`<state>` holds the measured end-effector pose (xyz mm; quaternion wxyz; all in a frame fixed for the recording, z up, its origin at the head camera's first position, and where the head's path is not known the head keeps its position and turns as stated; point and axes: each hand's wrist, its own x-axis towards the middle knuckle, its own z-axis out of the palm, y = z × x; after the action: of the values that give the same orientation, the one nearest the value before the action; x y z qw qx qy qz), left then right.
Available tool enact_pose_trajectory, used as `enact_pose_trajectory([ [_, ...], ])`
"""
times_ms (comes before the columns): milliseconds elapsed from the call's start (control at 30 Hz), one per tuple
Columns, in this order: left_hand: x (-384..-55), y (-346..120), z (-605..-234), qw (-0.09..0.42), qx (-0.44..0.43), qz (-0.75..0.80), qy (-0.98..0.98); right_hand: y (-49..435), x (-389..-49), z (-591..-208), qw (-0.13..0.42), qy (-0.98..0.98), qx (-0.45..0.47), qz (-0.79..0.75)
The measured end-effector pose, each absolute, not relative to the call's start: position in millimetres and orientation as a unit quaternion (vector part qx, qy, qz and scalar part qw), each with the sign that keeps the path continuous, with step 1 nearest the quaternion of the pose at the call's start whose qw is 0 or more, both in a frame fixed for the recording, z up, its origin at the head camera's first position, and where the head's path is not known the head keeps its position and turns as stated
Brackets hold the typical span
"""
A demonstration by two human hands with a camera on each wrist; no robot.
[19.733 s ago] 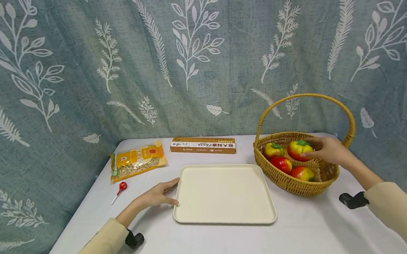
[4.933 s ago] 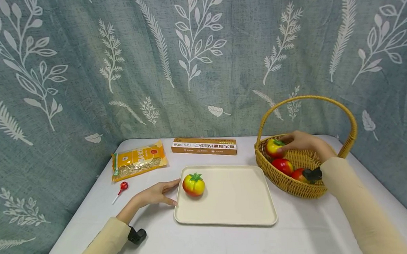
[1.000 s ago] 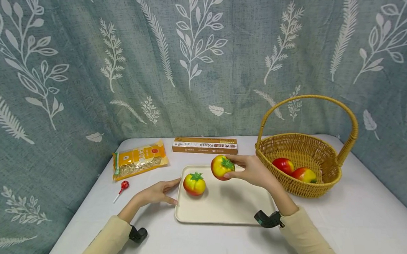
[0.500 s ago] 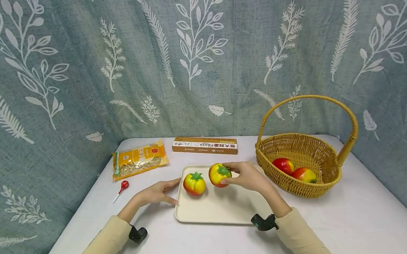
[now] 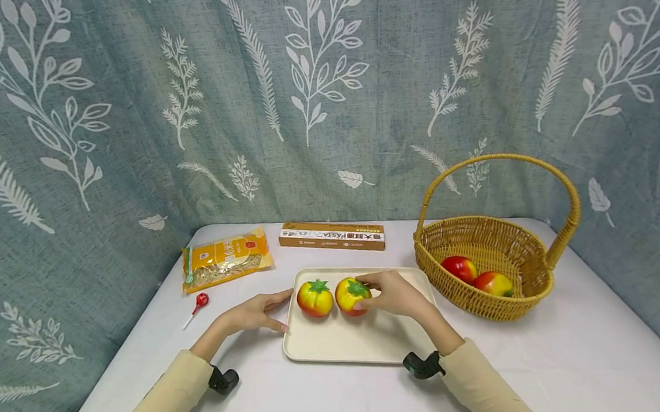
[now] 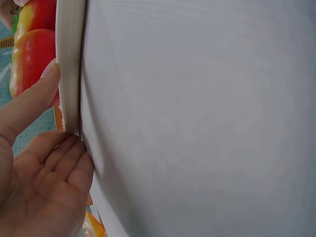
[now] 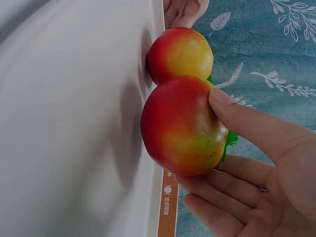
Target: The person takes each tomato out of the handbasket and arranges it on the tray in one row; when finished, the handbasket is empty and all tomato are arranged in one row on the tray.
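My right hand [image 5: 392, 294] pinches a red-and-yellow tomato [image 5: 346, 297] with a green leafy top between thumb and fingers, low over the cream tray [image 5: 365, 344]. In the right wrist view, the held tomato [image 7: 182, 128] has a shadow beside it; whether it touches the tray I cannot tell. Just left of it, a second tomato [image 5: 315, 301] rests on the tray. At the tray's left edge lies my left hand [image 5: 255, 312], thumb and fingers spread and touching the rim [image 6: 69, 64].
The wicker basket [image 5: 498, 312] with a tall handle, at the right, holds two red-and-yellow fruits [image 5: 492, 283]. Behind the tray lies a pasta box [image 5: 331, 236]. At the left are an orange food bag [image 5: 226, 259] and a red lollipop [image 5: 202, 300]. A patterned curtain [image 5: 302, 108] hangs behind.
One tomato came from the basket to the tray earlier. The second has since left the basket, and over the last second my right hand lowers it beside the first. My left hand stays put.
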<state>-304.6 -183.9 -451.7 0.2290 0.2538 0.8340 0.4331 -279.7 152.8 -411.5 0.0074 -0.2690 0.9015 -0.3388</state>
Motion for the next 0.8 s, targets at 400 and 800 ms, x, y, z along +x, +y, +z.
enact_pose_trajectory([
  [400, -305.7, -183.9, -452.0, 0.231, 0.254, 0.431, 0.834, 150.9, -280.0, -415.5, 0.011, 0.904, -0.275, -0.327],
  [800, -304.5, -184.1, -449.7, 0.226, 0.262, 0.425, 0.837, 150.0, -278.3, -414.5, 0.019, 0.903, -0.272, -0.331],
])
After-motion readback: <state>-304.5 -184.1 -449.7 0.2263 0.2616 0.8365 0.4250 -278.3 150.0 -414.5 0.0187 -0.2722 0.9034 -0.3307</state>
